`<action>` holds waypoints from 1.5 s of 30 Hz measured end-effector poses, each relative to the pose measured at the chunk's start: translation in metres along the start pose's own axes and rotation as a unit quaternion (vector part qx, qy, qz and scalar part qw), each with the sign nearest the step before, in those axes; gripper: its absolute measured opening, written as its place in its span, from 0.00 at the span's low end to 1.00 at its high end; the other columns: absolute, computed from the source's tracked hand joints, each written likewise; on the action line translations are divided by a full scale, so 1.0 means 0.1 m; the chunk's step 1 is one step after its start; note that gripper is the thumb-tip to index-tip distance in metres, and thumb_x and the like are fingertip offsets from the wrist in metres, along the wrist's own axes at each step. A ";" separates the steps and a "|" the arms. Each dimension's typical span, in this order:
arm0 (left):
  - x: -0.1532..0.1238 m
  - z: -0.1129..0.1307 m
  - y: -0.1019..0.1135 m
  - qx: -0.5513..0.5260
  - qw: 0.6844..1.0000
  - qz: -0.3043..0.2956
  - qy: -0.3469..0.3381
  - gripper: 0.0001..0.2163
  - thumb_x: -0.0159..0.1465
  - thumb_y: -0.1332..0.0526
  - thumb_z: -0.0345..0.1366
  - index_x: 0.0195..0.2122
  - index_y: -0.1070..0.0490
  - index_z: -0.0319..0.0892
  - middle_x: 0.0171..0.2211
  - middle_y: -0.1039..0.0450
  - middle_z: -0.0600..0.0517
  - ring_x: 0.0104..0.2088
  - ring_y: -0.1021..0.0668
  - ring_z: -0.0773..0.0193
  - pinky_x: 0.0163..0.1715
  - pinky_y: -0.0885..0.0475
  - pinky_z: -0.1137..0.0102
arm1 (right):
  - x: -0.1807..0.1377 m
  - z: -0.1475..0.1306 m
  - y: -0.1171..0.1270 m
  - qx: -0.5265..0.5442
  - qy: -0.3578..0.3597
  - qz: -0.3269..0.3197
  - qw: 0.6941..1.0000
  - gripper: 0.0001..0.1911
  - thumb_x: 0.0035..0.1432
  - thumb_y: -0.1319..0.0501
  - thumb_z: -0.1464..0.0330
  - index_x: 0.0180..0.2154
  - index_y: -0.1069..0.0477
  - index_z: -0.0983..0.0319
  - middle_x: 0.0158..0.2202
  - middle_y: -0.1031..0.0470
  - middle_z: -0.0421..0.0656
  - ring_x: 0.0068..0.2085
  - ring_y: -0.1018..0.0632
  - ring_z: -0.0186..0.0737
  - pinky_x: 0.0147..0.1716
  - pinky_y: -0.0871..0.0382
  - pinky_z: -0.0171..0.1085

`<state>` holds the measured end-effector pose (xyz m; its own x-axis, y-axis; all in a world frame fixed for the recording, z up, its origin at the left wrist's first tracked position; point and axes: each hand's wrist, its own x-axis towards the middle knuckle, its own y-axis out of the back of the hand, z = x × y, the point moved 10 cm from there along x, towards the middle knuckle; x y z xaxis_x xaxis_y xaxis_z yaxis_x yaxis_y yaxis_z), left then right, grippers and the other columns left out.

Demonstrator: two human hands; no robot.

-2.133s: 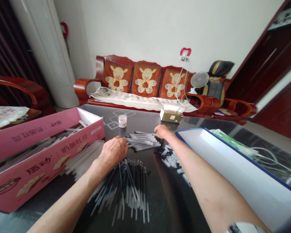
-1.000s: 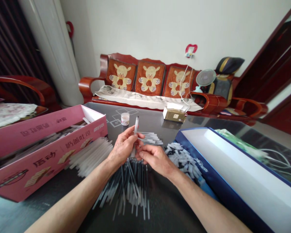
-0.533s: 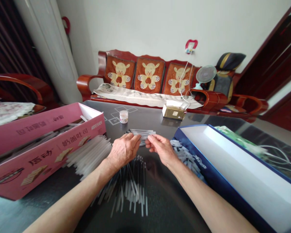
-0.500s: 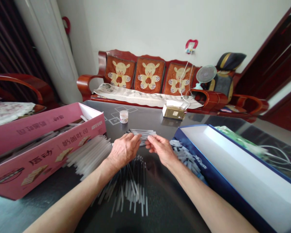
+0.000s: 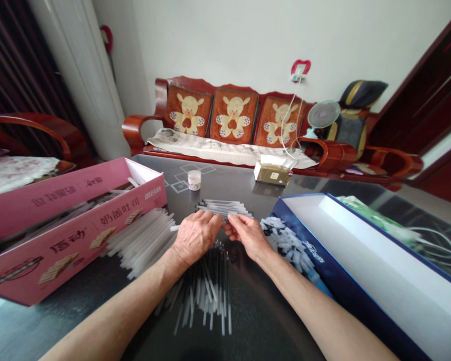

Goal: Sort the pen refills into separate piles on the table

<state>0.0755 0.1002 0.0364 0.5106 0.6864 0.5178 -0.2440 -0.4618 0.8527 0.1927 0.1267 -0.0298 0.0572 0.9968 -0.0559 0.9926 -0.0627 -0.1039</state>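
Around the middle of the frame, the left hand (image 5: 197, 233) holds a white tube (image 5: 175, 228) and the right hand (image 5: 248, 235) pinches something I cannot make out, with some pens (image 5: 226, 206) looking done above and many refills (image 5: 203, 296) seemingly left below.

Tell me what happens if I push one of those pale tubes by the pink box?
It would probably roll, since the pale tubes look long and round, though the others could block it. They seem stiff, lying straight. They're likely light, being so thin.
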 end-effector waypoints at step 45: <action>-0.01 0.02 0.05 0.006 0.999 0.034 -0.016 0.14 0.69 0.51 0.42 0.33 0.30 0.43 0.27 0.28 0.52 0.28 0.27 0.64 0.29 0.39 0.70 | 0.02 0.06 -0.03 -0.015 -0.061 -0.074 0.995 0.14 0.53 0.36 0.57 0.34 0.27 0.62 0.29 0.24 0.42 0.27 0.24 0.32 0.18 0.35 0.27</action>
<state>0.0755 0.0966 0.0398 0.5186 0.6349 0.5726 -0.2695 -0.5142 0.8142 0.1894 0.1290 -0.0353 -0.1007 0.9816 -0.1625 0.9921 0.0868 -0.0904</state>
